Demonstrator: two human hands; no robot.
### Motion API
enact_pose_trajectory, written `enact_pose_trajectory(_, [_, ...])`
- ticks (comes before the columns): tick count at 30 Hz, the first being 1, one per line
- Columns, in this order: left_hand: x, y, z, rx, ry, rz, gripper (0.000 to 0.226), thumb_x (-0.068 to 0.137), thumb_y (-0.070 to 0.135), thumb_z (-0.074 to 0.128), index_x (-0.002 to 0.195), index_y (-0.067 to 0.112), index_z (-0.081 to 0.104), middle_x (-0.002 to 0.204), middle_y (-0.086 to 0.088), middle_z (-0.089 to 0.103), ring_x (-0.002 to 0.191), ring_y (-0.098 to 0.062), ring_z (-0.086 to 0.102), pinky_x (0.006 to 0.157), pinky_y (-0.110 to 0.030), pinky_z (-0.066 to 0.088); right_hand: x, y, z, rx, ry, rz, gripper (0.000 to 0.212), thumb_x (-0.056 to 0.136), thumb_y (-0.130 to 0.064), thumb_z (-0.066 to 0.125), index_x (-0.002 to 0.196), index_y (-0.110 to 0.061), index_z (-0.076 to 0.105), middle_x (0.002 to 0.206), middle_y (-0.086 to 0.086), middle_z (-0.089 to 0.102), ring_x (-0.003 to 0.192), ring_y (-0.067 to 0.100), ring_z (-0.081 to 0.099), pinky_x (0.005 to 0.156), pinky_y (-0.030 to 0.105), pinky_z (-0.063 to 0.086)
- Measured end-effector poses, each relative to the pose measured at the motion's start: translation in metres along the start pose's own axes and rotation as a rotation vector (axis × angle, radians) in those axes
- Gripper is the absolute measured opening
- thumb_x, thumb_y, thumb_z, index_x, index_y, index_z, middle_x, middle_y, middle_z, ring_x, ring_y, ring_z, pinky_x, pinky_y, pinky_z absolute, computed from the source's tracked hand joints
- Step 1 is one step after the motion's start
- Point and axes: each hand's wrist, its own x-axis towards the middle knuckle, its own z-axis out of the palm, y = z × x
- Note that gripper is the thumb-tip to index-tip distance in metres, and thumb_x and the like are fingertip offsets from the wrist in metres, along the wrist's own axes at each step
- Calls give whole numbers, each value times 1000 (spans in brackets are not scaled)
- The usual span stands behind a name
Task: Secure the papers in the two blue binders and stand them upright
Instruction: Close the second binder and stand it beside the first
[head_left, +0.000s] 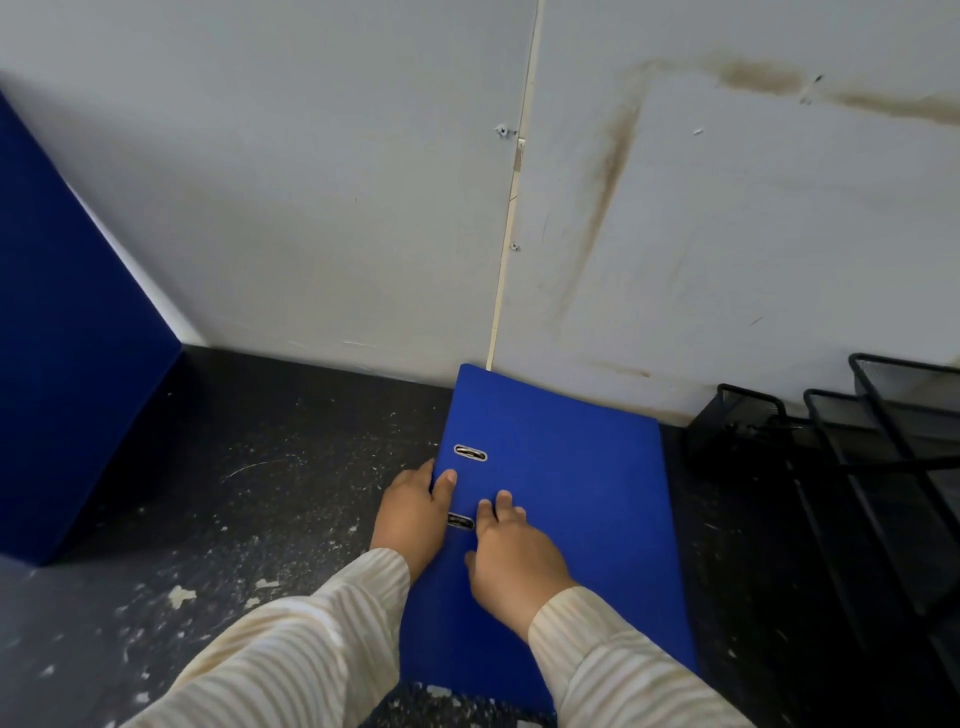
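A closed blue binder (566, 478) lies flat on the dark speckled surface (260, 467), its far edge touching the white wall. Two metal slots show on its cover near the left edge. My left hand (413, 514) grips the binder's left edge, thumb on the cover and fingers wrapped around the side. My right hand (511, 561) rests palm down on the cover, fingers spread beside the nearer slot. No papers show. A second blue binder (67, 338) stands upright at the far left against the wall.
Black wire-mesh trays (883, 441) stand at the right by the wall. The white wall (363, 182) with brown stains rises close behind the binder. Pale flecks and scuffs mark the dark surface to the left.
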Motion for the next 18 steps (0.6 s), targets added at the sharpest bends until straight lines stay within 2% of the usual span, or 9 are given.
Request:
enact_pose_trajectory(2, [-3,-1,-1,-11,8,-14,33,98,38,37,112,21,62,108,-6,65,92,-19,61,82,-33,50,-1,-1,2,-7,4,8,66,98,-19,43,152,-13,5,161,8,-4,147,28,10,110,39,34])
enact_pose_trajectory(8, [-1,4,-1,75,48,-13,35,100,33,36,111,13,62,109,-11,62,97,-25,58,81,-30,43,1,-5,3,-11,-54,31,67,99,-12,38,152,-10,-3,160,9,-14,148,27,-2,114,39,27])
enact_pose_trajectory(11, [-3,1,-1,19,26,-20,33,99,35,38,110,16,62,108,-9,63,95,-22,57,81,-31,45,3,-7,1,-15,-73,51,65,99,-12,37,152,-9,-3,160,9,-14,148,28,-1,115,40,26])
enact_pose_trajectory(15, [-9,1,-4,-5,-33,-2,33,94,39,48,120,22,58,111,-7,59,101,-21,56,88,-31,45,4,-6,3,-12,-82,53,66,100,-12,37,152,-11,-4,160,8,-16,148,27,-2,115,40,25])
enact_pose_trajectory(18, [-10,-1,-9,-46,-149,-30,43,90,43,53,130,27,51,120,-7,53,110,-25,54,99,-37,45,3,-2,1,-12,-80,27,65,101,-15,37,152,-12,-2,160,8,-15,148,27,-1,115,39,26])
